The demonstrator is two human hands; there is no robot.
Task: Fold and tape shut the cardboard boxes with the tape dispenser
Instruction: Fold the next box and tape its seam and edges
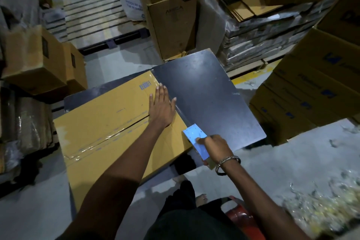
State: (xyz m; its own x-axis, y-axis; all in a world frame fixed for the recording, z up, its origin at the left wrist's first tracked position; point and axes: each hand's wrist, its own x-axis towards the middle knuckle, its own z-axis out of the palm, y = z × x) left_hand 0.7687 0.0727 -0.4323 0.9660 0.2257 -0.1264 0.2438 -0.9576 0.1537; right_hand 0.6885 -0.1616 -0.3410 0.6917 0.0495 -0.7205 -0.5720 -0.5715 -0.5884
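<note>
A yellow-brown cardboard box [109,122] lies on a dark table [210,91], its top flaps folded shut. Clear tape runs along the centre seam from the near left end toward the middle. My left hand [161,105] lies flat on the box top near its far right end, fingers straight, pressing the flaps down. My right hand [214,148] grips a light blue tape dispenser [196,140] at the box's right edge, just off the corner. A metal bangle sits on that wrist.
Stacked brown cartons [171,11] stand behind the table, more cartons [35,58] at left and printed cartons [311,84] at right. A wrapped pallet stack [259,35] sits back right, a wooden pallet [97,19] back left. Plastic scraps [321,206] litter the floor at right.
</note>
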